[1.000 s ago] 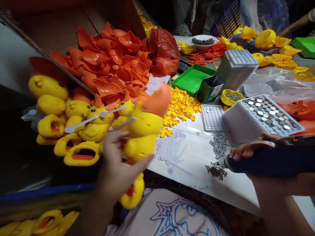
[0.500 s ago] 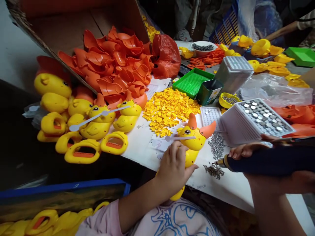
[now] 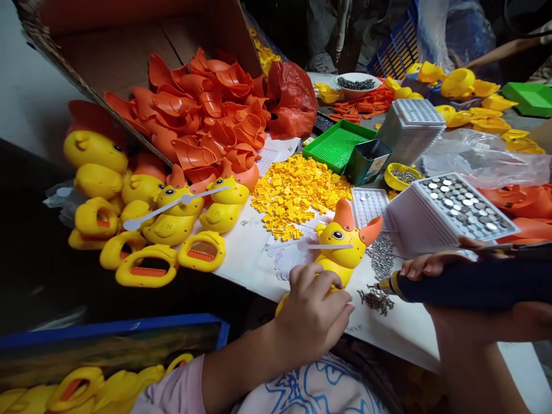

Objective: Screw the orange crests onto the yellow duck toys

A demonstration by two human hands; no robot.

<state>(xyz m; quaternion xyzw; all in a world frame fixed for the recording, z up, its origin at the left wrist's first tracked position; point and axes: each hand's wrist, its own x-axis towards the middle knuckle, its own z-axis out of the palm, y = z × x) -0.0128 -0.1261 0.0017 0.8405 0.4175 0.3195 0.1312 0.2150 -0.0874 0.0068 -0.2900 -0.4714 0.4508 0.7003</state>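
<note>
My left hand (image 3: 313, 310) is closed around the lower part of a yellow toy duck (image 3: 340, 253) with an orange bill and an orange crest. The duck lies over the table's front edge, its face towards the right; my fingers hide much of its lower end. My right hand (image 3: 435, 267) grips a dark blue electric screwdriver (image 3: 466, 282) that points left. Its brass-coloured nose is close above a small heap of dark screws (image 3: 377, 300) on the white paper. Silvery small parts (image 3: 380, 257) are spread just behind those screws.
Yellow clips (image 3: 297, 192) are heaped mid-table. Left of them are more toy ducks (image 3: 170, 213) and yellow rings (image 3: 201, 251), before a carton of orange parts (image 3: 207, 109). A stacked tray of metal discs (image 3: 466, 204) stands right. A blue crate (image 3: 172, 320) is lower left.
My left hand has slid down and slightly right along the duck, showing more of its body. The duck has shifted and turned a little. The screwdriver is almost unmoved.
</note>
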